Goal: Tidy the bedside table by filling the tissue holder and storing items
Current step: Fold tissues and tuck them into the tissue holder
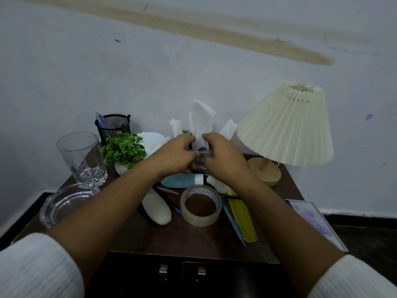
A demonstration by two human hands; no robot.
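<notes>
Here, the step looks like seating tissue in the holder; pushing it down evenly from both sides should keep it from tearing. The left hand pinches the base of the white tissue, which stands upright above and between both hands. The right hand pinches the opposite edge. The tissue holder is mostly hidden beneath the fingers.

Print on the tape roll core and a small label is illegible.

Pleated lamp stands right; green plant sits left; stained wall behind.
</notes>
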